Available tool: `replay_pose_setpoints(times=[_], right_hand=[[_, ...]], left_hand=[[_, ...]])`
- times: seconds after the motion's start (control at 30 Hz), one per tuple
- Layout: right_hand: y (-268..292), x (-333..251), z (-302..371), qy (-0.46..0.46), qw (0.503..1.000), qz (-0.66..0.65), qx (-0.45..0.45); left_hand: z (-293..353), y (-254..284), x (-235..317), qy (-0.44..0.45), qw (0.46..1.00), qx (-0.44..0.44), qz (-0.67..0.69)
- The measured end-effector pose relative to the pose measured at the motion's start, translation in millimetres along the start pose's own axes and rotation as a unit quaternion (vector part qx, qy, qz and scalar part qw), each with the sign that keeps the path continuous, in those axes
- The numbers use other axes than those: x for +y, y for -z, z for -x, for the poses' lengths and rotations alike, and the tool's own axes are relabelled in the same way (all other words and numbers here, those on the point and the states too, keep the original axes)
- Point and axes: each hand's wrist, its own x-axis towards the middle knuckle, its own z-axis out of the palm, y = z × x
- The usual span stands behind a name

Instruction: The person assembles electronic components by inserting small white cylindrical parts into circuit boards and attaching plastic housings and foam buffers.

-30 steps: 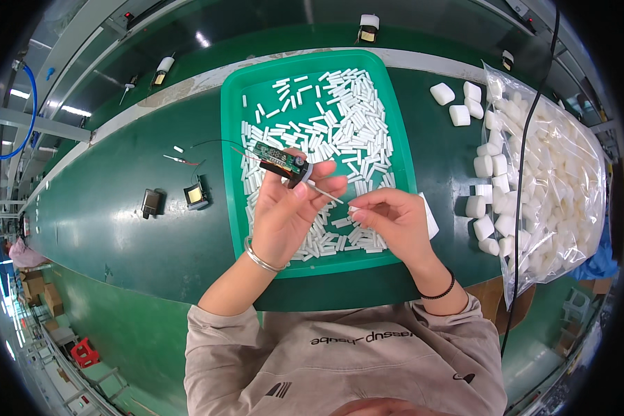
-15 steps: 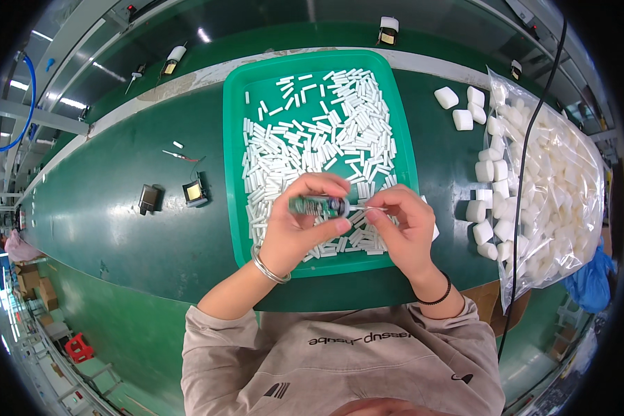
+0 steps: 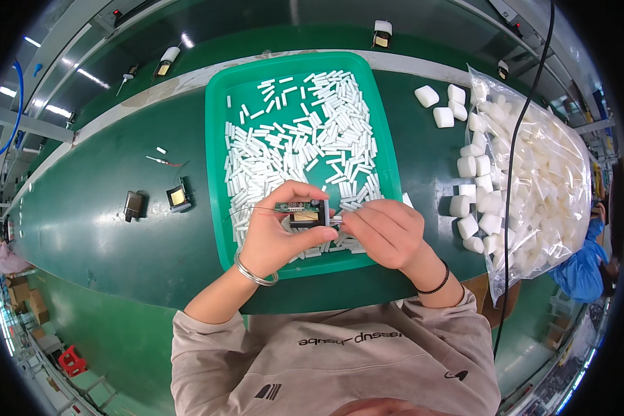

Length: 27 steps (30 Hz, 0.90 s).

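Note:
My left hand grips a small electronic module between thumb and fingers. The module has a green circuit board, a black body, a yellow label and thin wires trailing to the left. At the module's right end, the closed fingers of my right hand pinch a slim part that they mostly hide; I cannot make out its kind. Both hands are over the near half of a green tray. Many short white tubes lie loose in that tray.
At right, a clear plastic bag holds white cylindrical pads, with several loose pads beside it. A black cable hangs in front. On the left lie a dark housing, another module and a thin wired part.
The module has turned in my left hand, so its circuit board and yellow label now show. My right hand has rolled over, knuckles up, closer to the module's end. The view has shifted slightly.

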Motion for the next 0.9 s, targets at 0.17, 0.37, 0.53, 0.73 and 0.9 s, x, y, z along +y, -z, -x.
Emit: replay_pose_setpoints(times=[0.17,0.37,0.53,0.73,0.9], right_hand=[[10,45,-34,-0.126,0.979,-0.04,-0.153],[6,191,2,-0.17,0.878,0.366,-0.257],[-6,172,4,-0.241,0.848,0.324,-0.343],[16,77,-28,-0.442,0.834,-0.315,-0.102],[4,17,-17,-0.411,0.802,-0.434,-0.015]], left_hand=[[-4,5,0,0.059,0.994,0.061,0.069],[-8,7,-4,0.053,0.984,0.071,0.152],[-5,8,-1,0.049,0.985,0.047,0.158],[-1,11,0,0.013,0.983,0.038,0.178],[-1,6,-2,-0.094,0.981,0.119,0.123]])
